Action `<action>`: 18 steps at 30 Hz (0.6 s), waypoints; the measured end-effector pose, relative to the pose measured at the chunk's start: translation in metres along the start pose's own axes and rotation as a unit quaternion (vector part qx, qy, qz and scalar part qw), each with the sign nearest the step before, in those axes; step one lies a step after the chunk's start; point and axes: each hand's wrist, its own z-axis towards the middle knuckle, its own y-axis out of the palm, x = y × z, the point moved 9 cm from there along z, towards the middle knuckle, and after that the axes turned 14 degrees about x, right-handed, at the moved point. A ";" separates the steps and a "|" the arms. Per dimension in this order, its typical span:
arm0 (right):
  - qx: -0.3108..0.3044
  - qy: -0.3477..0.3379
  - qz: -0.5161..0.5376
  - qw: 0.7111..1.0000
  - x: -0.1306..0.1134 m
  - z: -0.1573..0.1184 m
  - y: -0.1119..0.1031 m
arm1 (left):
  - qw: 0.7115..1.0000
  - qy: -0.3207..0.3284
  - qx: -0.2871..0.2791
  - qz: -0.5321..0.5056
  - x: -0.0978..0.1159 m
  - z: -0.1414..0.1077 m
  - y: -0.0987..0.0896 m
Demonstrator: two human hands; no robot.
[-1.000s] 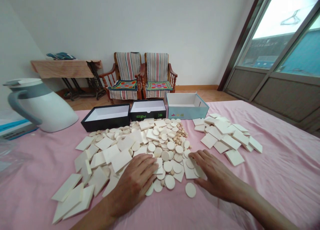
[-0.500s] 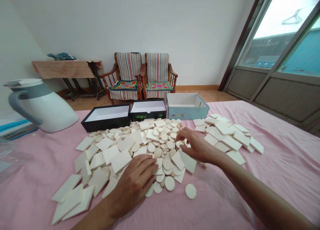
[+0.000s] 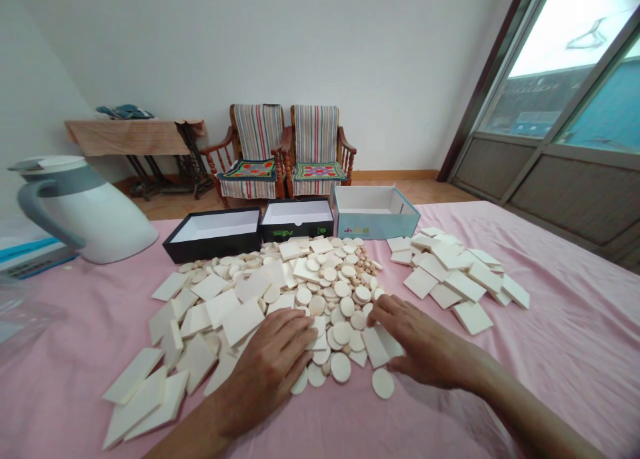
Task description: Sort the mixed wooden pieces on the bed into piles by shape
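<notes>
Grey-white jug (image 3: 107, 212) left; cloth-draped table (image 3: 127, 138) beside striped-covered armchair (image 3: 259, 134), near wall (image 3: 400, 72).

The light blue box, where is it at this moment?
In the head view, the light blue box stands right of centre, directly right of the black box with green lettering and beyond the pale pieces.

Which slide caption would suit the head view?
Left hand and right hand at pale tiles and discs, three boxes behind.

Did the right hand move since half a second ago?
Yes. The right hand has moved back toward the person, farther from the light blue box.
</notes>
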 end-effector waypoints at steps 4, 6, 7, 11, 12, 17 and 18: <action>0.036 -0.020 -0.036 0.999 0.001 -0.009 0.001 | 1.000 0.001 0.007 0.001 0.000 0.001 -0.001; 0.073 -0.015 -0.048 0.996 0.011 -0.008 -0.013 | 1.000 0.002 0.006 0.000 0.000 0.001 -0.001; 0.101 -0.002 -0.060 0.993 0.022 -0.006 -0.025 | 1.000 0.002 0.005 0.000 0.000 0.000 0.000; 0.229 0.129 -0.192 0.946 0.102 0.003 -0.088 | 1.000 0.001 0.002 -0.001 -0.001 -0.001 0.001; 0.243 0.165 -0.234 0.927 0.122 0.004 -0.101 | 1.000 0.001 0.001 -0.001 -0.001 -0.001 0.002; 0.339 0.195 -0.293 0.872 0.137 0.007 -0.129 | 1.000 0.000 -0.002 0.002 -0.001 -0.002 0.001; 0.328 0.167 -0.259 0.893 0.123 0.010 -0.119 | 1.000 0.000 -0.002 0.002 -0.001 -0.002 0.001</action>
